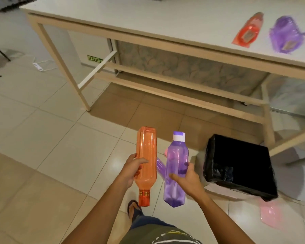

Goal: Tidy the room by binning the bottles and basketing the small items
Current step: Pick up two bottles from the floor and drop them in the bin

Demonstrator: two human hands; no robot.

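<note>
My left hand [131, 170] grips an orange plastic bottle [146, 161] around its body, cap end pointing down toward me. My right hand [187, 180] grips a purple bottle [176, 166] with a white and purple cap, held nearly upright. Both bottles hang over the tiled floor, left of a bin lined with a black bag [239, 166], which stands by the table's leg. On the table [148, 20] at the far right lie another orange bottle [248, 30] and another purple bottle [284, 36], both blurred.
The pale table's leg frame [183, 95] spans the middle of the view. A white power strip [37, 66] with its cord lies on the floor at the far left. My sandalled foot [134, 208] is below the orange bottle. A pink reflection shows on the tiles near the bin.
</note>
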